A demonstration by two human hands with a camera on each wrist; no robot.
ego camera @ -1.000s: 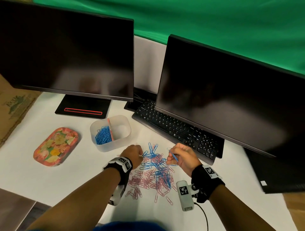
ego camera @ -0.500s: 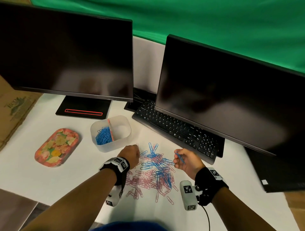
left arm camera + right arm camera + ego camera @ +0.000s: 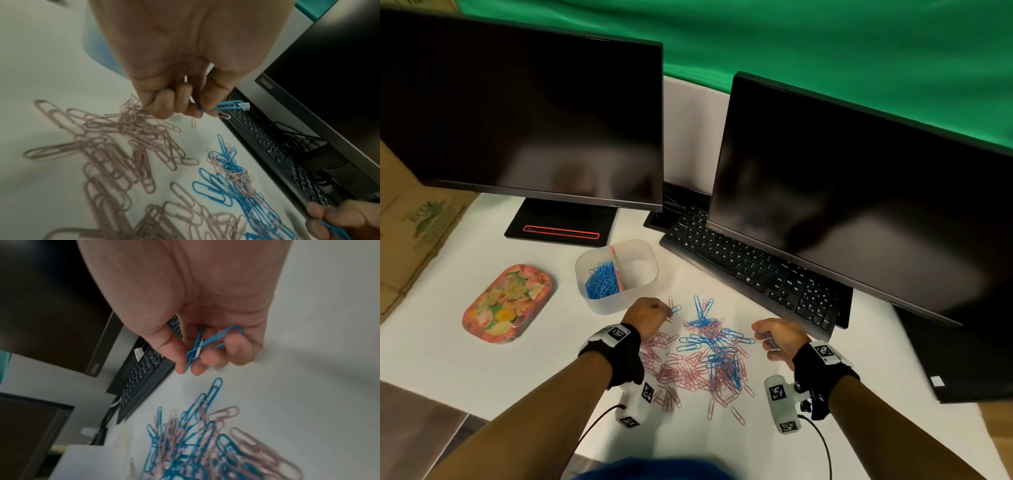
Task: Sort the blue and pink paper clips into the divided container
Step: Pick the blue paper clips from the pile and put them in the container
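Observation:
A mixed pile of blue and pink paper clips (image 3: pixel 702 356) lies on the white table between my hands. My left hand (image 3: pixel 649 317) is curled at the pile's far left edge and pinches blue paper clips (image 3: pixel 228 104) between thumb and fingers. My right hand (image 3: pixel 777 337) hovers at the pile's right edge, fingers curled round blue paper clips (image 3: pixel 207 341). The translucent divided container (image 3: pixel 643 274) stands just beyond my left hand. Its left compartment holds blue clips (image 3: pixel 602 279); the right compartment looks bare.
A floral tray (image 3: pixel 506 303) lies at the left. A black keyboard (image 3: pixel 753 270) runs diagonally behind the pile under the right monitor (image 3: pixel 859 192). The left monitor (image 3: pixel 524 113) and its stand (image 3: pixel 561 222) are behind the container. Cardboard (image 3: pixel 410 222) borders the table's left side.
My right hand has drawn back to the right and lowered, still holding blue clips. My left hand has stayed at the pile's far left edge.

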